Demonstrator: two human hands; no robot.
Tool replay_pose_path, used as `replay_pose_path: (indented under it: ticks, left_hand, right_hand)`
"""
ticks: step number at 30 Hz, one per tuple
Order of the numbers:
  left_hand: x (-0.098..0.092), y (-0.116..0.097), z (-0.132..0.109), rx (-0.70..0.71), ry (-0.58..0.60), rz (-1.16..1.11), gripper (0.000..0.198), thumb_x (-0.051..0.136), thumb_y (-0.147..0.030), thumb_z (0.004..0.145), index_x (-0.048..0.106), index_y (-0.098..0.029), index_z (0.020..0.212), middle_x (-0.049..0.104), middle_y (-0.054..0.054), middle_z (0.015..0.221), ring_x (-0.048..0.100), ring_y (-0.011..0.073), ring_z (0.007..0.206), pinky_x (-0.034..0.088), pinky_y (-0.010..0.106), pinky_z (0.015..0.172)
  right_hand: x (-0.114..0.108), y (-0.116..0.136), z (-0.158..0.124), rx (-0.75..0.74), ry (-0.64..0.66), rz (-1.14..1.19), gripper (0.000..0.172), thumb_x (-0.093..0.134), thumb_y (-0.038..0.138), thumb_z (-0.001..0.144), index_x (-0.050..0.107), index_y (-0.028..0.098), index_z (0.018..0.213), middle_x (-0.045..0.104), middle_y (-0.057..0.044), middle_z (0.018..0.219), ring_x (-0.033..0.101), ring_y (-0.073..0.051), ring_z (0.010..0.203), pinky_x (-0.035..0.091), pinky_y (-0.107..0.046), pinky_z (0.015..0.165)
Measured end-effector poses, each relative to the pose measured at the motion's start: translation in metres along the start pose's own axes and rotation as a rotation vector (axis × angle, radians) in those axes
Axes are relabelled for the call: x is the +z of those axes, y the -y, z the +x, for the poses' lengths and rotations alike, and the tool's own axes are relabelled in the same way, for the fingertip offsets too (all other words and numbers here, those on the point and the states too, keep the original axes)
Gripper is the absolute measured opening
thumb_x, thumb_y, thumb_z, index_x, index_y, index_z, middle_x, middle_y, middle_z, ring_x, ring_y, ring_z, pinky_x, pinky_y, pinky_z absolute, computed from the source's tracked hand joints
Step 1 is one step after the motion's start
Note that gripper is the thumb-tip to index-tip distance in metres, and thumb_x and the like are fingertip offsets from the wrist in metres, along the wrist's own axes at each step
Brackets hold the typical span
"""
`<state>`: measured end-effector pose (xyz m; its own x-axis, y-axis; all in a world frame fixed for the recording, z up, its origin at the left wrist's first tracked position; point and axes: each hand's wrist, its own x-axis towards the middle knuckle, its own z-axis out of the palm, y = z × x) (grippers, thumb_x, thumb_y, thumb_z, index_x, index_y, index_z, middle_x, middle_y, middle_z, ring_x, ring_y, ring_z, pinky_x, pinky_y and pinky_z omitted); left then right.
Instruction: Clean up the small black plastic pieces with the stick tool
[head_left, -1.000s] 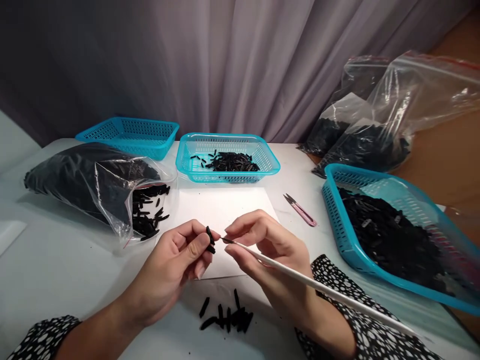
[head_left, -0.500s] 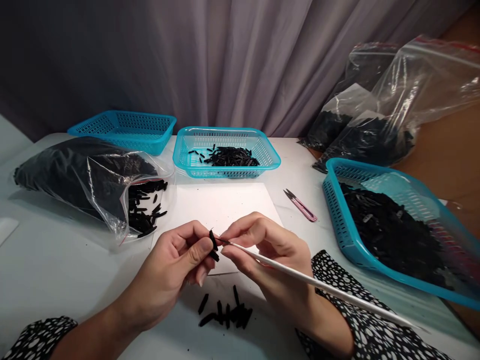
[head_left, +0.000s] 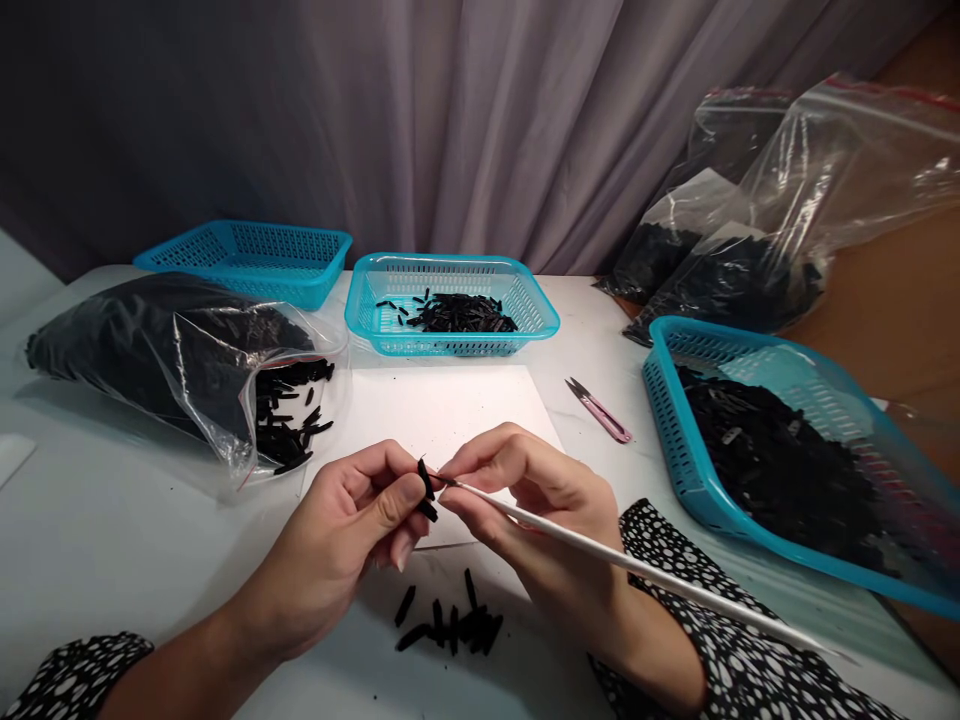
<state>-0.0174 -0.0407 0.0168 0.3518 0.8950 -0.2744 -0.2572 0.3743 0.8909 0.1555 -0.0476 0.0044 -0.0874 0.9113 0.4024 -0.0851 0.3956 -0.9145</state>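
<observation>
My left hand (head_left: 364,520) is closed, pinching a small black strip (head_left: 427,484) between thumb and forefinger. A second black piece (head_left: 429,511) pokes out just below it. My right hand (head_left: 532,490) is closed like a pen grip around a slim white-handled tool (head_left: 600,550). Its thin dark tip meets or nearly meets the strip; I cannot tell which. The long handle slants back over my right wrist. Several loose black strips (head_left: 450,630) lie on the table below my hands. Under and beyond my fingers is a white sheet (head_left: 450,410).
An open plastic bag (head_left: 172,350) spills black strips at left. Blue baskets stand behind: one (head_left: 240,265) at left, one (head_left: 382,340) with black strips. Pink thread snips (head_left: 600,410) lie right of the sheet. A larger basket (head_left: 675,440) and filled zip bags (head_left: 750,260) are at right.
Almost nothing differs. Both hands keep their hold, with the right fingers and tool tip shifted very slightly left.
</observation>
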Motion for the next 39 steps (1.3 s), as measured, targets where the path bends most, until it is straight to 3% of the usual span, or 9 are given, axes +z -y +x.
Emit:
replay_pose_path:
  ticks: [7, 15, 22, 28, 34, 39]
  left_hand:
    - [-0.007, 0.005, -0.001, 0.077, 0.037, 0.140, 0.026, 0.075, -0.043, 0.085, 0.069, -0.019, 0.078, 0.063, -0.005, 0.063, 0.050, 0.0034, 0.049, 0.036, 0.015, 0.048]
    - [-0.008, 0.001, -0.002, 0.136, 0.058, 0.342, 0.024, 0.068, -0.037, 0.091, 0.069, -0.019, 0.076, 0.061, -0.003, 0.065, 0.051, 0.0058, 0.052, 0.040, 0.018, 0.051]
    - [-0.006, -0.007, -0.004, 0.083, 0.120, 0.414, 0.023, 0.068, -0.033, 0.090, 0.067, -0.018, 0.073, 0.060, -0.002, 0.064, 0.051, 0.0083, 0.052, 0.041, 0.020, 0.052]
    - [-0.005, -0.009, -0.008, 0.010, 0.199, 0.423, 0.025, 0.067, -0.037, 0.090, 0.067, -0.019, 0.073, 0.058, -0.002, 0.061, 0.049, 0.0097, 0.053, 0.040, 0.021, 0.052]
    - [-0.007, -0.007, -0.008, -0.055, 0.253, 0.412, 0.025, 0.066, -0.038, 0.090, 0.067, -0.019, 0.074, 0.056, -0.002, 0.061, 0.046, 0.0101, 0.055, 0.036, 0.021, 0.052]
    - [-0.005, -0.005, -0.007, -0.089, 0.282, 0.366, 0.026, 0.068, -0.037, 0.088, 0.065, -0.017, 0.070, 0.056, -0.002, 0.061, 0.046, 0.0099, 0.054, 0.036, 0.021, 0.051]
  right_hand:
    - [-0.005, -0.002, 0.004, 0.054, 0.075, 0.033, 0.018, 0.079, 0.010, 0.081, 0.065, 0.021, 0.078, 0.069, 0.001, 0.086, 0.064, -0.013, 0.077, 0.050, -0.028, 0.069]
    - [-0.011, 0.004, 0.010, 0.047, 0.172, 0.011, 0.024, 0.076, 0.020, 0.086, 0.061, 0.019, 0.068, 0.066, -0.001, 0.083, 0.060, -0.012, 0.071, 0.048, -0.028, 0.064]
    - [-0.024, 0.001, 0.021, 0.053, 0.376, 0.059, 0.026, 0.077, 0.024, 0.085, 0.058, 0.020, 0.067, 0.062, -0.004, 0.095, 0.058, -0.015, 0.077, 0.051, -0.032, 0.068]
    - [-0.026, -0.007, 0.023, 0.056, 0.463, 0.165, 0.033, 0.082, 0.031, 0.080, 0.056, 0.021, 0.062, 0.055, -0.003, 0.094, 0.053, -0.016, 0.078, 0.051, -0.034, 0.070]
    - [-0.024, -0.016, 0.022, 0.109, 0.502, 0.286, 0.034, 0.082, 0.013, 0.073, 0.052, 0.018, 0.058, 0.051, -0.001, 0.094, 0.052, -0.015, 0.082, 0.047, -0.032, 0.074]
    - [-0.019, -0.020, 0.019, 0.177, 0.526, 0.390, 0.037, 0.082, 0.009, 0.070, 0.049, 0.017, 0.056, 0.051, 0.000, 0.093, 0.052, -0.013, 0.081, 0.048, -0.029, 0.073]
